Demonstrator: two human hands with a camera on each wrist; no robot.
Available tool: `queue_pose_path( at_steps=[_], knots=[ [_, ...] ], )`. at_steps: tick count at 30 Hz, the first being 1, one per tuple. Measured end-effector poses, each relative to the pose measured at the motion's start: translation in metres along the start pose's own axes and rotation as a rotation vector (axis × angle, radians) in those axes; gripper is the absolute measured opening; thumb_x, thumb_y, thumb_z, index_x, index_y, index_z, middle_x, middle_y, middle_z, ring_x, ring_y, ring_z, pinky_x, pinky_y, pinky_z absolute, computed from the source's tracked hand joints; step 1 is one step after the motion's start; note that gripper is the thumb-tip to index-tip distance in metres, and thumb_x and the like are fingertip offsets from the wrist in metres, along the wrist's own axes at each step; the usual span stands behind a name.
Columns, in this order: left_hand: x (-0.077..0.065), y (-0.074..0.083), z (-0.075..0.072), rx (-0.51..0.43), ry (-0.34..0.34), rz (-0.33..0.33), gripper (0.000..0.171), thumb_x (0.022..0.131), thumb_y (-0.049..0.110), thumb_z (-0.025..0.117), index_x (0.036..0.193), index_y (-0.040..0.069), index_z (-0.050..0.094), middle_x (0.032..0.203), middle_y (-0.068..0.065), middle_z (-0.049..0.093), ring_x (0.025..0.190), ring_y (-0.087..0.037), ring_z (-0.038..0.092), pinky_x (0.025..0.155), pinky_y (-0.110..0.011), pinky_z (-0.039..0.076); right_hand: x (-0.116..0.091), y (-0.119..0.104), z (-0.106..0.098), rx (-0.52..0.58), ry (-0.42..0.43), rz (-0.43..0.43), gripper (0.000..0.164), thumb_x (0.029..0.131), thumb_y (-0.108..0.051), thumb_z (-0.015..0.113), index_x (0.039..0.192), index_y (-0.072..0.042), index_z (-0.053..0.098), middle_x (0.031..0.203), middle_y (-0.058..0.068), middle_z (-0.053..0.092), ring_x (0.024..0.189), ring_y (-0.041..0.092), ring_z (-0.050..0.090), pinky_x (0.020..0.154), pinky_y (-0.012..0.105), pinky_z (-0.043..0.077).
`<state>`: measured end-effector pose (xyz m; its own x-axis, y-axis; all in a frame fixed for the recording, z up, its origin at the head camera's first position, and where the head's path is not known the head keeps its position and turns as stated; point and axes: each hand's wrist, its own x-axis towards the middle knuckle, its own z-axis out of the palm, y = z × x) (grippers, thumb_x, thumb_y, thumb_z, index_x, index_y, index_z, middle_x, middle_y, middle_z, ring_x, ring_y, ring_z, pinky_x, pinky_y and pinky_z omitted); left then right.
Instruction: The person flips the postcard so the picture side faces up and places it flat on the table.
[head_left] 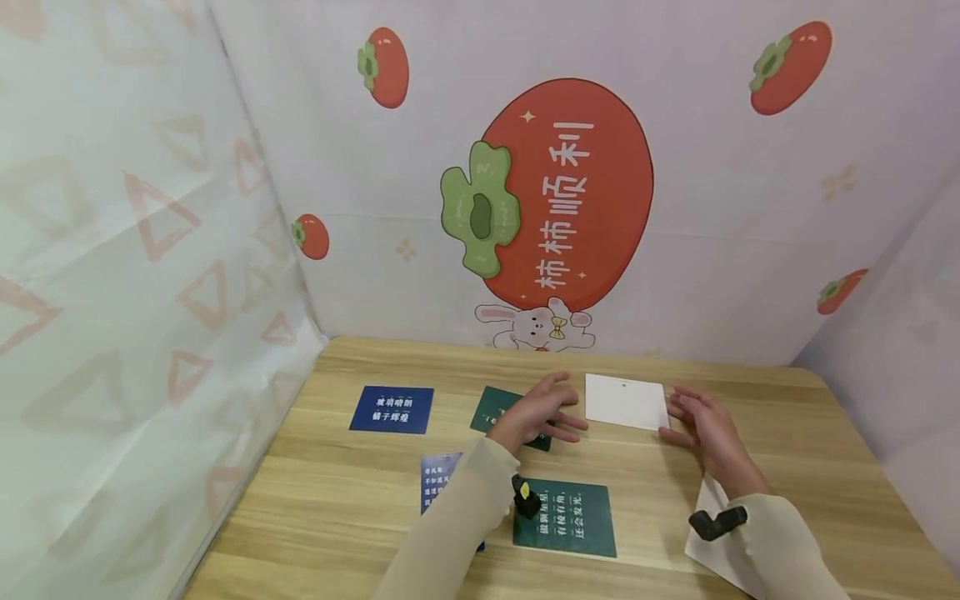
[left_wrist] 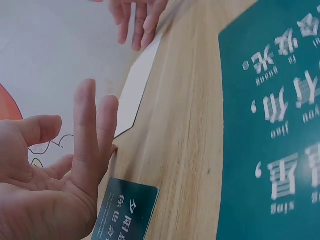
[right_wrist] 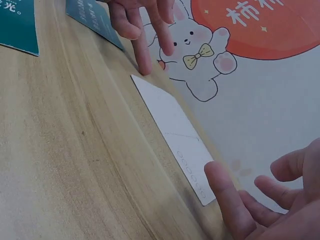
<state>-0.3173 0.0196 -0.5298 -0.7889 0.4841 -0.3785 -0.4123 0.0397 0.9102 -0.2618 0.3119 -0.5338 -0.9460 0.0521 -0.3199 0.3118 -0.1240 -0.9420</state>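
A white postcard (head_left: pixel 626 401) lies flat near the back of the table, its blank face with small printed circles and a dotted line up in the right wrist view. My right hand (head_left: pixel 705 425) is at its right edge, a fingertip (right_wrist: pixel 216 172) right at the card's corner. To the left of the card, my left hand (head_left: pixel 536 414) has its fingers spread and nothing in them. Under that hand, partly covered, is a green card (head_left: pixel 498 402) with white writing. Nearer the front lies a larger-looking green card (head_left: pixel 577 521), overlapped by the left sleeve.
At the back left is a blue card (head_left: pixel 392 409) with white characters. Another blue card (head_left: pixel 435 475) is partly hidden under the left forearm. A second white card (head_left: pixel 708 542) lies beneath the right forearm. Behind the wooden table (head_left: pixel 300 500) hangs a persimmon-printed cloth (head_left: pixel 712 317).
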Motion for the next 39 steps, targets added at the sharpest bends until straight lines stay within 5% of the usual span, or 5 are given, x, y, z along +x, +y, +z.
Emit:
queue_pose_path(
  at_steps=[7, 10, 16, 26, 39],
  knots=[
    [0.002, -0.004, -0.004, -0.1, -0.046, -0.009, 0.063, 0.105, 0.03, 0.053, 0.159, 0.025, 0.021, 0.146, -0.014, 0.052, 0.097, -0.03, 0.074, 0.077, -0.046, 0.063, -0.003, -0.002, -0.002, 0.069, -0.074, -0.004, 0.066, 0.109, -0.036, 0.036, 0.16, -0.003, 0.009, 0.164, 0.021, 0.009, 0.117, 0.001, 0.056, 0.098, 0.036, 0.056],
    [0.002, -0.007, -0.004, -0.116, -0.053, -0.009, 0.061, 0.105, 0.03, 0.053, 0.158, 0.022, 0.026, 0.145, -0.014, 0.053, 0.098, -0.03, 0.073, 0.078, -0.044, 0.063, -0.004, -0.003, -0.001, 0.087, -0.068, 0.0, 0.066, 0.109, -0.034, 0.04, 0.16, -0.004, 0.01, 0.159, 0.018, 0.027, 0.117, 0.002, 0.057, 0.098, 0.035, 0.056],
    [0.004, -0.012, -0.003, -0.167, -0.019, -0.014, 0.048, 0.103, 0.031, 0.056, 0.147, 0.013, 0.046, 0.136, -0.014, 0.06, 0.097, -0.03, 0.073, 0.079, -0.043, 0.063, -0.004, 0.002, -0.003, 0.158, -0.035, -0.002, 0.053, 0.104, -0.01, 0.052, 0.153, -0.008, 0.032, 0.111, -0.017, 0.065, 0.101, 0.002, 0.065, 0.085, 0.024, 0.06],
    [0.009, -0.015, -0.005, -0.152, -0.006, -0.03, 0.037, 0.101, 0.035, 0.059, 0.13, 0.012, 0.063, 0.119, -0.008, 0.067, 0.094, -0.026, 0.073, 0.079, -0.041, 0.063, -0.003, 0.004, -0.002, -0.028, 0.015, -0.018, 0.049, 0.102, -0.011, 0.057, 0.149, -0.015, 0.045, 0.109, -0.021, 0.063, 0.092, 0.003, 0.063, 0.069, 0.02, 0.058],
    [0.006, -0.017, -0.009, -0.099, -0.019, -0.014, 0.025, 0.1, 0.029, 0.062, 0.123, 0.022, 0.069, 0.106, -0.006, 0.071, 0.084, -0.018, 0.071, 0.074, -0.035, 0.064, -0.006, 0.007, -0.008, -0.001, -0.053, -0.064, 0.04, 0.098, -0.016, 0.065, 0.138, -0.017, 0.058, 0.107, -0.016, 0.068, 0.086, 0.005, 0.061, 0.061, 0.019, 0.054]
  ],
)
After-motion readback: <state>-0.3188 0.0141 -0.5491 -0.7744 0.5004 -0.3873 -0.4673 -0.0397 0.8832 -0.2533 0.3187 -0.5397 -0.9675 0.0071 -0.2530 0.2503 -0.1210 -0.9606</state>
